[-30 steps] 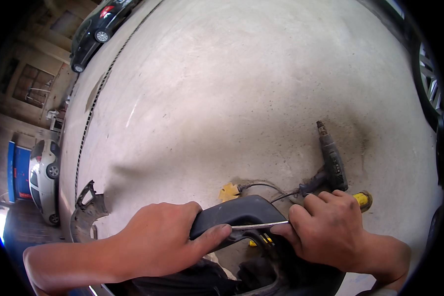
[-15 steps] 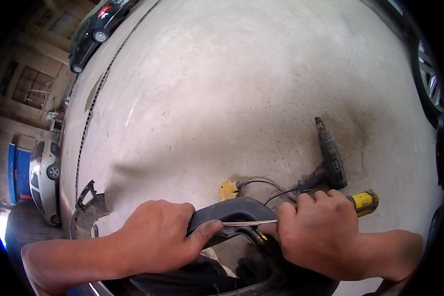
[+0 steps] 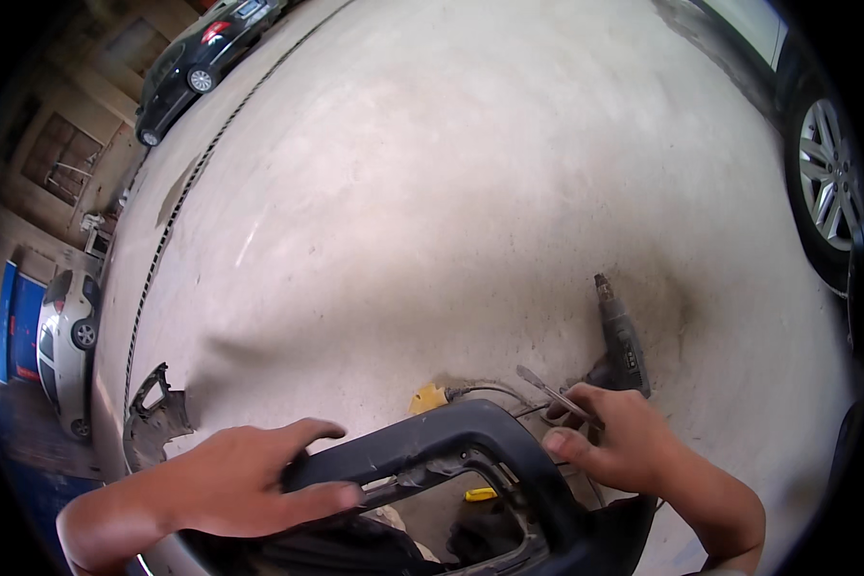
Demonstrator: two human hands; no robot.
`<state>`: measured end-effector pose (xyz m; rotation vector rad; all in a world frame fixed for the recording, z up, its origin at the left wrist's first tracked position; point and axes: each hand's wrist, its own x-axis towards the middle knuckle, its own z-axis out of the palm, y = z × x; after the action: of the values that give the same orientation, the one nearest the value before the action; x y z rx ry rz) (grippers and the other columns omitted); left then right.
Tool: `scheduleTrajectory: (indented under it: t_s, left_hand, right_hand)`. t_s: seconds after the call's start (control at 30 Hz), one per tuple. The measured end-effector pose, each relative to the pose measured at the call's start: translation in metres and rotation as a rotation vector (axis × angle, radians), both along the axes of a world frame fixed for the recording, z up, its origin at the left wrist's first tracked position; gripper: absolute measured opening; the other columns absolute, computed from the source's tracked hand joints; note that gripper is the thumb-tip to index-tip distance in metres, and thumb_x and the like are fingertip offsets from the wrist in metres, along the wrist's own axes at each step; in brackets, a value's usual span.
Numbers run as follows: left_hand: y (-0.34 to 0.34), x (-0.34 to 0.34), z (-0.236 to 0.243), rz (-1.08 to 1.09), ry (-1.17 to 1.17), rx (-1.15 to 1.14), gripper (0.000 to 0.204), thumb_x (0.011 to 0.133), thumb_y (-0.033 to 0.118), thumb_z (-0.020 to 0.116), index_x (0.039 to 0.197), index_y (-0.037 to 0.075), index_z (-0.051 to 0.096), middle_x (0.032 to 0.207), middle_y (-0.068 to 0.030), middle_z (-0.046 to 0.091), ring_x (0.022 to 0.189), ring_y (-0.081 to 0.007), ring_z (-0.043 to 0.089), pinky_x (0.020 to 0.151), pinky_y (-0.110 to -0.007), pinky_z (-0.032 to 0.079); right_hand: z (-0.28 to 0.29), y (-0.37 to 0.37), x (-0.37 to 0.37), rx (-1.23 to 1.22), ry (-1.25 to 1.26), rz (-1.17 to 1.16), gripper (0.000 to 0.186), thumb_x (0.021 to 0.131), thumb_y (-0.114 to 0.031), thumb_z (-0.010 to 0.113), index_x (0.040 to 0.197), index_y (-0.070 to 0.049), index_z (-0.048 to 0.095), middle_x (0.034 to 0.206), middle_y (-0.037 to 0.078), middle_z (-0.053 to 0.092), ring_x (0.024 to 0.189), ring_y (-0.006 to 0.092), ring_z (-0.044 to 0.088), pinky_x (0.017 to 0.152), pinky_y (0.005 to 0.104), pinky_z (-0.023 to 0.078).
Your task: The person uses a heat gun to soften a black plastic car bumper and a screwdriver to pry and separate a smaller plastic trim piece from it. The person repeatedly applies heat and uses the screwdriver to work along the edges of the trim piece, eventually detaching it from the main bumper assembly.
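Note:
A black plastic car bumper piece [image 3: 422, 429] with a framed opening lies close in front of me at the lower middle. My left hand [image 3: 250, 475] is at its left side, thumb and forefinger stretched wide apart across the rail; whether it bears on the plastic I cannot tell. In my right hand [image 3: 624, 442] is a screwdriver, its flat metal shaft [image 3: 544, 387] pointing up and left, raised off the bumper; the fingers hide its handle. Just beyond that hand a dark heat gun [image 3: 622, 341] lies on the floor, nozzle pointing away.
On the concrete floor [image 3: 403, 192] lies a yellow block [image 3: 428, 397] with a black cable. A small yellow object [image 3: 480, 494] shows through the bumper opening. Another dark curved trim piece [image 3: 158, 418] is at left. Parked cars stand around, with a wheel [image 3: 824, 173] at far right.
My right hand has lifted the screwdriver off the bumper and turned its shaft up and away. My left hand has moved left and its fingers have spread. The view has shifted slightly.

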<state>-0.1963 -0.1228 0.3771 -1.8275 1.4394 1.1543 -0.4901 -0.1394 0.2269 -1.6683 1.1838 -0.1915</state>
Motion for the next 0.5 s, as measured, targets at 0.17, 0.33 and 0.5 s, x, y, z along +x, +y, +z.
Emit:
scheduleTrajectory:
  t_s: [0.17, 0.33, 0.5]
  left_hand:
    - [0.051, 0.091, 0.002, 0.101, 0.289, -0.219, 0.079, 0.079, 0.062, 0.07, 0.125, -0.001, 0.061, 0.092, -0.0177, 0.072, 0.081, -0.0269, 0.07, 0.073, -0.035, 0.051]
    - [0.089, 0.107, 0.026, 0.281, 0.262, -0.391, 0.055, 0.072, 0.046, 0.082, 0.094, -0.003, 0.073, 0.074, -0.014, 0.07, 0.063, -0.0207, 0.065, 0.06, -0.029, 0.047]
    - [0.102, 0.116, 0.048, 0.312, 0.236, -0.741, 0.046, 0.066, 0.036, 0.087, 0.074, -0.006, 0.069, 0.059, -0.0119, 0.061, 0.052, -0.0144, 0.056, 0.053, -0.027, 0.042]
  right_hand:
    - [-0.024, -0.001, 0.009, 0.296, -0.163, 0.116, 0.077, 0.081, -0.064, 0.068, 0.108, 0.007, 0.064, 0.081, 0.017, 0.068, 0.075, 0.0246, 0.069, 0.07, 0.0346, 0.053]
    - [-0.01, -0.011, 0.028, 0.392, -0.149, 0.165, 0.064, 0.08, -0.055, 0.075, 0.103, 0.004, 0.065, 0.071, 0.008, 0.064, 0.059, 0.0142, 0.06, 0.054, 0.0291, 0.047]
    - [0.039, -0.034, 0.044, 0.184, -0.253, 0.095, 0.056, 0.082, -0.049, 0.075, 0.094, 0.005, 0.067, 0.068, 0.007, 0.063, 0.063, 0.014, 0.06, 0.059, 0.0298, 0.047]
